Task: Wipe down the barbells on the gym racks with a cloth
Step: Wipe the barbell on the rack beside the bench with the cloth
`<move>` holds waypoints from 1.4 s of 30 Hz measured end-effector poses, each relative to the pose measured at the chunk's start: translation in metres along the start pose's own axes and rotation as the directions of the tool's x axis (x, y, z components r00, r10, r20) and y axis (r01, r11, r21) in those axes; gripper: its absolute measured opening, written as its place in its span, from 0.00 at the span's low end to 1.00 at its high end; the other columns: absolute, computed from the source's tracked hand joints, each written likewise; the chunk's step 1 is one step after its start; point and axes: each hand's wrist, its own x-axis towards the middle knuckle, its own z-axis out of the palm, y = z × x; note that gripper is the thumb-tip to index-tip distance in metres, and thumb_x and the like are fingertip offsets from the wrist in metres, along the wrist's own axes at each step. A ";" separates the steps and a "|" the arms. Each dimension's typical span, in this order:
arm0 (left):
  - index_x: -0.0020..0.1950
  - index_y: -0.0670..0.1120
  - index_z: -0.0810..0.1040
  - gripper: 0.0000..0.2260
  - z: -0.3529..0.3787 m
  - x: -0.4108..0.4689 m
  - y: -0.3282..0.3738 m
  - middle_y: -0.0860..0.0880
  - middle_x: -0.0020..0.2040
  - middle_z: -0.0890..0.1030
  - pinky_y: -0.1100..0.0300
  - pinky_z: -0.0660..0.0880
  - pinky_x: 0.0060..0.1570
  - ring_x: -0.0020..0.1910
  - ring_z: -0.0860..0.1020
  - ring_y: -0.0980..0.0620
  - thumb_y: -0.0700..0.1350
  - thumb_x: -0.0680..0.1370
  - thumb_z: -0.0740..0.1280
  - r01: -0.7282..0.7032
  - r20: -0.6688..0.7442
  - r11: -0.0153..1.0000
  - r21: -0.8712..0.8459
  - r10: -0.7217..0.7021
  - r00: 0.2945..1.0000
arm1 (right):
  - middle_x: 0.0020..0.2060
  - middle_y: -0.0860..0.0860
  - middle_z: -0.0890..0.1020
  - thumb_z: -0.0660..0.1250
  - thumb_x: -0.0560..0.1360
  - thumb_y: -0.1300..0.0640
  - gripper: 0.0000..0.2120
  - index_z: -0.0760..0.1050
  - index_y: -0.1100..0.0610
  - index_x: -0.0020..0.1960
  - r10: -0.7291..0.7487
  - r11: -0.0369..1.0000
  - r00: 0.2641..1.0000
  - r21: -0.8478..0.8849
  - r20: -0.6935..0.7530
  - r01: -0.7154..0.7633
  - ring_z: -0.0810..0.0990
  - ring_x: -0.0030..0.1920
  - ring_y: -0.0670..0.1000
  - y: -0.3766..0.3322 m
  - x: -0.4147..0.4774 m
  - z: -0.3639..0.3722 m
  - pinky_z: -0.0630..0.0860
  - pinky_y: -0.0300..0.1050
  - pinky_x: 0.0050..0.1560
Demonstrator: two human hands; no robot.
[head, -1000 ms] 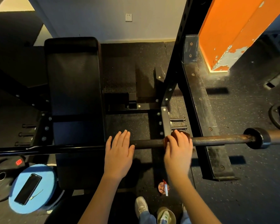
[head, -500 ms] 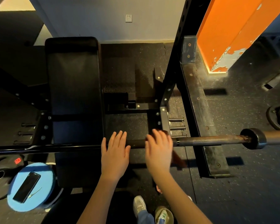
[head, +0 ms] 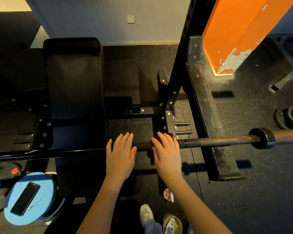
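A dark, rusty barbell (head: 218, 141) lies across the rack from left to right, with a collar (head: 262, 140) near its right end. My left hand (head: 120, 154) rests on the bar with its fingers straight. Just to its right, my right hand (head: 167, 152) presses a reddish-brown cloth (head: 167, 134) onto the bar, fingers stretched over it. Cloth edges show beyond the fingertips and at the hand's left side.
A black bench (head: 74, 98) runs under the bar on the left. The rack upright (head: 181, 65) and its floor beam (head: 215, 132) stand right of my hands. A phone (head: 25, 198) lies on a blue disc (head: 46, 183); weight plates (head: 289, 117) lie far right. A small bottle (head: 168, 195) lies by my feet.
My right hand slid the cloth left along the bar, from right of the rack upright to close beside my left hand. My left hand stayed on the bar.
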 end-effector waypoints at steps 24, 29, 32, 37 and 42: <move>0.77 0.50 0.60 0.22 -0.001 0.004 -0.001 0.53 0.76 0.64 0.50 0.47 0.75 0.76 0.56 0.53 0.52 0.83 0.53 -0.016 0.011 1.000 0.001 0.016 1.000 | 0.64 0.56 0.77 0.72 0.73 0.58 0.17 0.79 0.56 0.61 0.082 0.997 0.995 0.008 0.056 -0.082 0.73 0.68 0.58 -0.006 0.001 -0.007 0.61 0.58 0.69; 0.78 0.51 0.58 0.22 -0.006 0.003 -0.001 0.53 0.76 0.62 0.50 0.45 0.75 0.77 0.55 0.54 0.52 0.83 0.51 -0.016 0.047 1.000 0.004 0.016 0.999 | 0.66 0.54 0.76 0.65 0.78 0.55 0.15 0.76 0.54 0.65 0.013 1.000 0.996 -0.017 0.086 -0.012 0.72 0.68 0.56 0.037 0.002 -0.028 0.57 0.52 0.72; 0.78 0.51 0.57 0.22 -0.009 0.003 0.001 0.53 0.76 0.62 0.50 0.46 0.75 0.77 0.55 0.54 0.52 0.83 0.51 -0.012 0.066 1.000 0.006 0.012 0.998 | 0.71 0.54 0.70 0.61 0.81 0.55 0.17 0.72 0.55 0.69 0.224 0.975 0.974 0.002 0.035 -0.224 0.62 0.74 0.56 0.032 -0.001 -0.031 0.45 0.50 0.74; 0.78 0.51 0.57 0.22 -0.010 0.002 0.005 0.52 0.76 0.62 0.49 0.47 0.76 0.77 0.54 0.54 0.52 0.84 0.51 0.009 0.051 1.000 0.014 -0.009 0.999 | 0.75 0.55 0.64 0.63 0.80 0.57 0.22 0.67 0.54 0.73 0.019 0.999 0.990 0.047 0.139 -0.026 0.59 0.76 0.57 -0.001 -0.007 -0.021 0.45 0.51 0.72; 0.78 0.51 0.58 0.22 -0.011 0.004 0.003 0.53 0.76 0.62 0.49 0.47 0.76 0.77 0.55 0.54 0.52 0.84 0.51 -0.010 0.044 1.000 -0.009 0.010 0.999 | 0.73 0.53 0.68 0.61 0.81 0.55 0.19 0.70 0.54 0.71 0.118 0.993 0.989 0.006 0.092 -0.119 0.61 0.75 0.55 0.037 -0.004 -0.024 0.46 0.49 0.74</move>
